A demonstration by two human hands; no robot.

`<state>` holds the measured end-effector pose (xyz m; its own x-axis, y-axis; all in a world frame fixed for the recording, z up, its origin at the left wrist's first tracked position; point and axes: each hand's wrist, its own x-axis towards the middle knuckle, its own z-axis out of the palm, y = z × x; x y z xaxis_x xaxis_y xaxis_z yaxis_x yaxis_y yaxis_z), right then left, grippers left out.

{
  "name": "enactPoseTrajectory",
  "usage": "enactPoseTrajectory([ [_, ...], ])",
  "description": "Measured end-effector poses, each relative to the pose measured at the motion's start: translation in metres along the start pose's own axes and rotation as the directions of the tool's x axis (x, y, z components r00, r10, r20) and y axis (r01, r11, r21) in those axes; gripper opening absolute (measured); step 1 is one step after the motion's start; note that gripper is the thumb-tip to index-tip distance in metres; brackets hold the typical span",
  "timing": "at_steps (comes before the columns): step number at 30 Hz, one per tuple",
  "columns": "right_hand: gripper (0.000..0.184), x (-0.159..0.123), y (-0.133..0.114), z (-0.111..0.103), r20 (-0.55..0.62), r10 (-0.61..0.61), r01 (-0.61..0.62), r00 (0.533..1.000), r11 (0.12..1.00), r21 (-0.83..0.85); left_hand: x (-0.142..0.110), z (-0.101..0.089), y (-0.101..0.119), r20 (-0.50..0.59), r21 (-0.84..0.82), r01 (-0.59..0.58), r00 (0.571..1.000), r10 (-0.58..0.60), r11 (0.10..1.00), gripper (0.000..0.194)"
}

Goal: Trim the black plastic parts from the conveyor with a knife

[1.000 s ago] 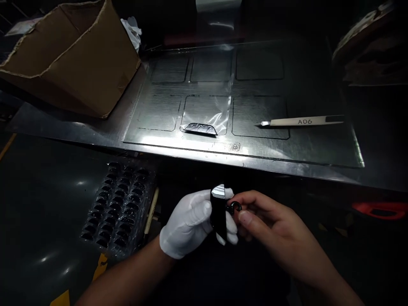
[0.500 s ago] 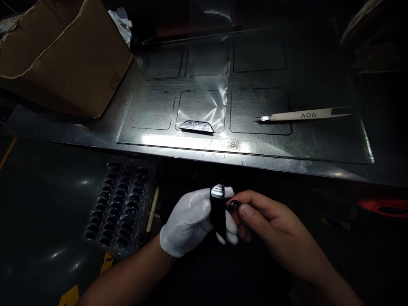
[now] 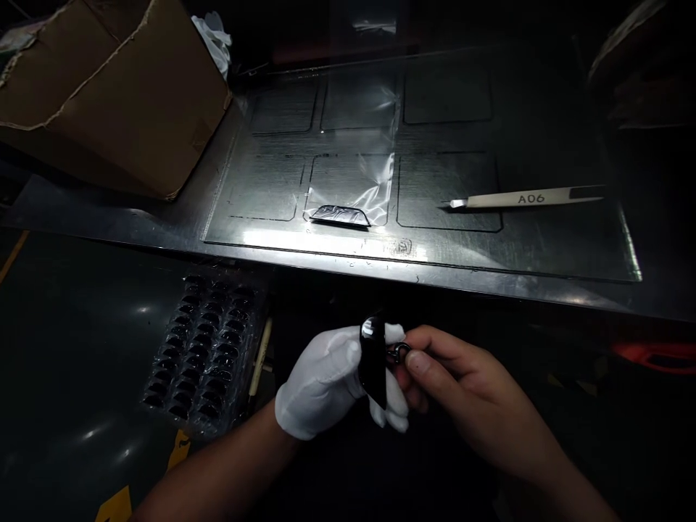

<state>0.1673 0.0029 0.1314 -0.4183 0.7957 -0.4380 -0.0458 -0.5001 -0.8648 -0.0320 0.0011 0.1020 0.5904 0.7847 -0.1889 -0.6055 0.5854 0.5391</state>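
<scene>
- Black part (image 3: 373, 360) sits edge-up in our gloved left hand (image 3: 326, 380), fingers wrapped around it, likely to steady it.
- Right hand (image 3: 467, 395) at 3 o'clock, fingertips pinching small ring (image 3: 401, 352) against its side.
- Tray (image 3: 204, 355) at 9 o'clock; tool (image 3: 530, 198) at 1, within reach.

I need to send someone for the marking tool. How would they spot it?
Start at the glossy mat with six outlined squares on the metal bench. The tool lies flat by the mat's right end, just right of the plastic bag. It alone is a slim cream stick lettered A06.
</scene>
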Motion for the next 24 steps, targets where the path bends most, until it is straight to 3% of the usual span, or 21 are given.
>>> enactPoseTrajectory([
  [12, 0.025, -0.004, -0.004, 0.007, 0.021, -0.078, 0.078, 0.997, 0.997, -0.019, -0.007, -0.004, -0.003, 0.01, 0.01, -0.009, 1.0, 0.009, 1.0, 0.059],
  [17, 0.025, -0.005, -0.003, 0.008, 0.033, -0.085, 0.086, 0.996, 0.995, -0.042, -0.01, -0.003, -0.004, 0.013, 0.001, -0.042, 0.999, 0.042, 0.999, 0.052],
  [20, 0.016, -0.007, 0.0, 0.01, -0.019, -0.144, 0.142, 0.989, 0.986, -0.085, -0.01, -0.011, -0.006, -0.014, 0.014, -0.047, 0.999, 0.047, 0.999, 0.064],
  [22, 0.014, -0.007, 0.002, 0.01, -0.125, -0.301, 0.269, 0.945, 0.937, -0.221, -0.01, -0.02, -0.008, -0.109, 0.012, -0.054, 0.993, 0.055, 0.998, 0.082],
  [24, 0.029, -0.006, 0.005, 0.01, -0.171, -0.512, 0.398, 0.841, 0.803, -0.444, -0.011, -0.028, -0.008, -0.216, 0.02, -0.055, 0.975, 0.058, 0.998, 0.093],
])
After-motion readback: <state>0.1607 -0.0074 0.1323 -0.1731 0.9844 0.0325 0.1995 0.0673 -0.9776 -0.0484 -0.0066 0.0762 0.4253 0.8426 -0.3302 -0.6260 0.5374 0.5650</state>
